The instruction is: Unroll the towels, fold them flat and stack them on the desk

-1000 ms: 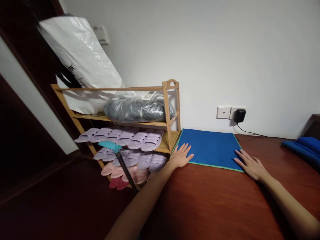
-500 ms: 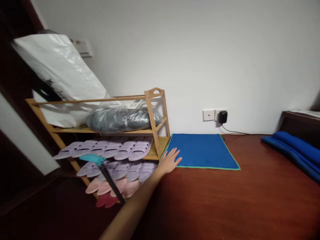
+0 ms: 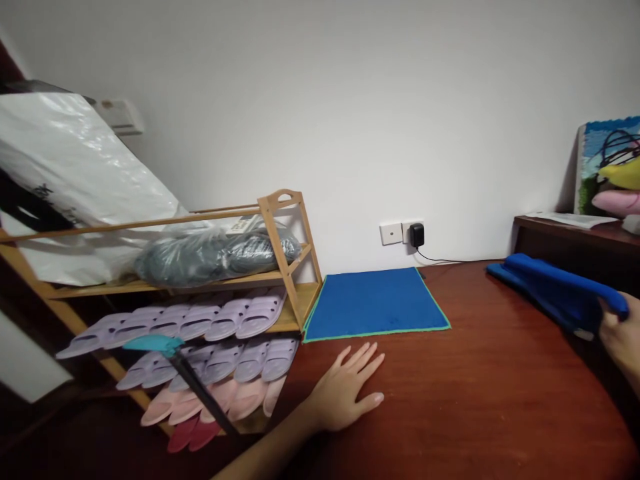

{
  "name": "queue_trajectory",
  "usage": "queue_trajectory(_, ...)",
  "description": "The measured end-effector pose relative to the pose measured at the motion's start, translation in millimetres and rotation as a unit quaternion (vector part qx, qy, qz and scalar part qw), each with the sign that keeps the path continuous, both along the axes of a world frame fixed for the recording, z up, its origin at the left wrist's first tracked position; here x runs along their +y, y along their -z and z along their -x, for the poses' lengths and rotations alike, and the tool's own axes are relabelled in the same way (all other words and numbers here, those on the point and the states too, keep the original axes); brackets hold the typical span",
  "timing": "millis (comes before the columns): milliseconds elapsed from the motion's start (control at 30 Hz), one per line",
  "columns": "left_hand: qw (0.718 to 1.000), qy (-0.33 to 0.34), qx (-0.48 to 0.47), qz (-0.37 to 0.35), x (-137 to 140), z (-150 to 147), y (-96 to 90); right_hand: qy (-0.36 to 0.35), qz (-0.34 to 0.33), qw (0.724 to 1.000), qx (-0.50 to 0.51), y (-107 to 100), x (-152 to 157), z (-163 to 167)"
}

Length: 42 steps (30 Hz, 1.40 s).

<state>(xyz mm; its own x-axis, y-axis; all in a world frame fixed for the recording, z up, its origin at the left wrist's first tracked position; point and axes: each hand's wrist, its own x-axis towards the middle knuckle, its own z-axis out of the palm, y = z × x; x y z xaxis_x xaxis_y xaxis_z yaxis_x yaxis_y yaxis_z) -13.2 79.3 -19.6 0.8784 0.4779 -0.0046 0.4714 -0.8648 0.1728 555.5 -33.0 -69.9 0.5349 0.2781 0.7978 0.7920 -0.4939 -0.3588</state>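
Observation:
My left hand is open over the reddish-brown wooden tabletop, fingers spread, just in front of a flat blue cloth with green edging. That cloth lies against the wall beside the shoe rack. At the right edge, my right hand grips the near end of a folded blue cloth, thumb on top. The near end is lifted a little, while the far end rests on the table. Part of my right hand is cut off by the frame.
A wooden rack on the left holds lilac slippers, a plastic-wrapped grey bundle and a white bag. A teal-topped pole stands before it. A black adapter is plugged into the wall. A dark raised shelf borders the right.
My left hand has moved off the flat cloth, toward me. My right hand has come into view and taken hold of the folded cloth, raising its near end. The view has shifted right.

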Motion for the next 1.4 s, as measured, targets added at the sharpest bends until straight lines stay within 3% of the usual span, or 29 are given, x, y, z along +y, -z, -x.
queue_trajectory(100,1.000,-0.011,-0.009,-0.001,0.6,0.8,-1.7,-0.044,-0.018,0.999,-0.025,-34.7,0.8,47.1)
queue_trajectory(200,1.000,-0.007,-0.021,-0.004,3.3,3.3,-0.4,-0.130,0.072,0.980,-0.134,-50.2,-7.8,86.8)
queue_trajectory(300,1.000,-0.003,-0.027,-0.001,4.9,4.8,3.1,-0.211,0.198,0.929,-0.229,-34.4,-35.9,129.3)
queue_trajectory(367,1.000,-0.002,-0.030,0.004,5.6,5.4,5.3,-0.241,0.230,0.904,-0.269,-12.9,-65.4,162.1)
queue_trajectory(500,0.999,0.000,-0.037,0.008,4.5,6.0,6.2,-0.277,0.263,0.898,-0.216,17.8,-126.9,214.1)
queue_trajectory(600,0.999,-0.002,-0.041,0.004,2.1,6.9,5.0,-0.303,0.265,0.906,-0.132,17.5,-149.6,226.5)
queue_trajectory(700,0.999,-0.003,-0.050,-0.002,0.9,9.6,5.6,-0.276,0.267,0.922,-0.043,14.2,-147.2,229.6)
queue_trajectory(867,0.993,-0.005,-0.113,-0.034,-11.9,9.6,1.8,-0.242,0.310,0.918,-0.052,25.4,-134.5,261.0)
queue_trajectory(933,0.988,0.011,-0.146,-0.038,-30.2,1.5,-7.7,-0.247,0.314,0.913,-0.081,22.1,-136.4,285.9)
queue_trajectory(1033,0.981,0.069,-0.177,-0.022,-71.5,-19.9,-27.1,-0.282,0.310,0.901,-0.116,1.6,-142.8,322.9)
queue_trajectory(1167,0.974,0.153,-0.165,0.005,-123.2,-48.3,-35.8,-0.296,0.280,0.909,-0.087,-16.2,-146.2,336.9)
queue_trajectory(1233,0.975,0.175,-0.130,0.031,-136.4,-56.0,-29.2,-0.285,0.250,0.918,-0.121,-6.3,-145.2,328.5)
queue_trajectory(1400,0.974,0.203,-0.073,0.064,-137.4,-60.7,-12.8,-0.326,0.189,0.903,-0.206,38.0,-148.1,314.6)
